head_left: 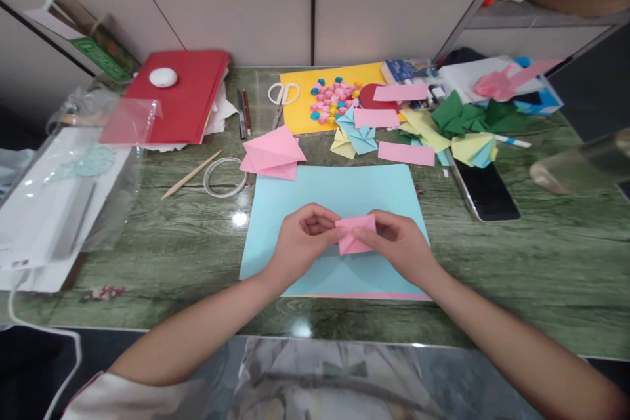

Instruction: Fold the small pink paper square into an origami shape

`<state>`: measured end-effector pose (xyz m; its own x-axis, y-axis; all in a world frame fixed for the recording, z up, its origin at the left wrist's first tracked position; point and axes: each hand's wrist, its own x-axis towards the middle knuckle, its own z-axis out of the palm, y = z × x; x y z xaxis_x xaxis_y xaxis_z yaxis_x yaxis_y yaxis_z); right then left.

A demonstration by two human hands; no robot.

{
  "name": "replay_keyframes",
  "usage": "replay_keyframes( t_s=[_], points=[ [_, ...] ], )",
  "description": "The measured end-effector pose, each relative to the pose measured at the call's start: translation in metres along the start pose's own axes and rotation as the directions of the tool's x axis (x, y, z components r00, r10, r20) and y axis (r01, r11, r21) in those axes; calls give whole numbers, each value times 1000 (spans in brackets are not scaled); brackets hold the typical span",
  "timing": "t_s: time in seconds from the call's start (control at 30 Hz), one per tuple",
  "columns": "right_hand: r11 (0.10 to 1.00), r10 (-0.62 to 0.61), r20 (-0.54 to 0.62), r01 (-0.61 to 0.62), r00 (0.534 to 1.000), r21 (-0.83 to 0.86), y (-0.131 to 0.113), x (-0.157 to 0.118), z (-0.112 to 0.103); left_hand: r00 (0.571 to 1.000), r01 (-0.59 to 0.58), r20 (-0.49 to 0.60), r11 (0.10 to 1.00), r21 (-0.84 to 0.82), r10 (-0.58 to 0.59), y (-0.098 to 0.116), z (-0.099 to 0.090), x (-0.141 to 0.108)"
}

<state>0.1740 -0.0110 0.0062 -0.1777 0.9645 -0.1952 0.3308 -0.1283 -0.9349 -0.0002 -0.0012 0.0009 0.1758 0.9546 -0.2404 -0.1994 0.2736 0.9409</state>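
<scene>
Both the left hand (300,239) and right hand (401,243) pinch the pink paper (355,233) between them.

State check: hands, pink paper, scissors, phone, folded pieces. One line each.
left hand: pinching the small pink paper
right hand: pinching the same paper
small pink paper: partly folded, held over blue sheet
pink folded piece: lying flat
scissors: closed
phone: screen dark

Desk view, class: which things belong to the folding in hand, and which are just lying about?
In hand:
small pink paper, pinched by left hand and right hand
blue sheet beneath

Lying about:
scissors
phone
red folder
tape ring
wooden stick
folded pink paper
</scene>
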Motion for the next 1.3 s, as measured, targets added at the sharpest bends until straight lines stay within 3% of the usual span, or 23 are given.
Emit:
replay_keyframes(
  t_s=[0.73,0.9,1.1,1.3],
  points=[
    [999,9,52,-7,999,-38,-2,0,0,999,31,-20,999,7,-31,0,2,-1],
    [999,17,133,-13,991,-31,-5,-1,-1,999,41,-23,999,19,-41,0,2,-2],
    [999,23,139,-18,990,-37,-6,-1,-2,1000,18,-4,1000,13,-18,-2,1,-2],
    [999,50,158,-46,986,-27,-8,-2,0,996,-84,-29,996,40,85,1,4,-6]
  ],
)
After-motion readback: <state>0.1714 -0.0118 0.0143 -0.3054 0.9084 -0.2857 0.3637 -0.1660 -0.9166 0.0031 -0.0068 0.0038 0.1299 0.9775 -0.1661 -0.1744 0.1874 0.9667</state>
